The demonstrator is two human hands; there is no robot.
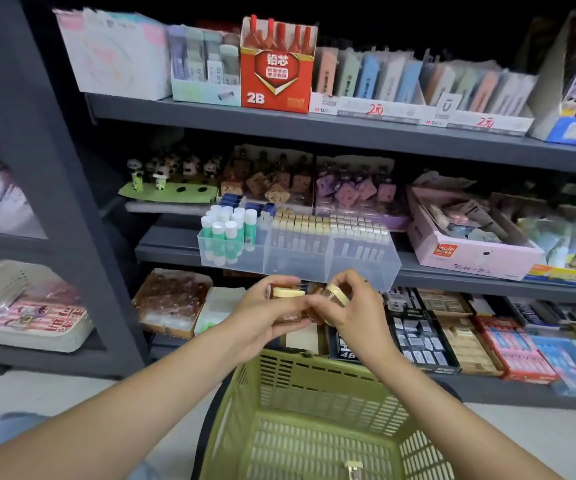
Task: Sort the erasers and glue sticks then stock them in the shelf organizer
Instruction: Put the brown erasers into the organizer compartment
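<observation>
My left hand (266,313) grips a cream eraser in a clear amber wrapper (288,293), and my right hand (349,306) pinches a second one (338,295). Both hands meet just below the front of the clear shelf organizer (297,268) on the middle shelf. Its left compartment holds upright green-and-white glue sticks (226,233). The middle and right compartments hold rows of cream erasers (328,226). One more small eraser (353,468) lies on the floor of the green basket (314,427) under my arms.
Boxes of erasers and stationery (453,334) fill the bottom shelf behind my hands. A pink open box (470,251) stands to the right of the organizer. A red 2B lead box (276,71) stands on the top shelf. A grey rack (37,202) is at left.
</observation>
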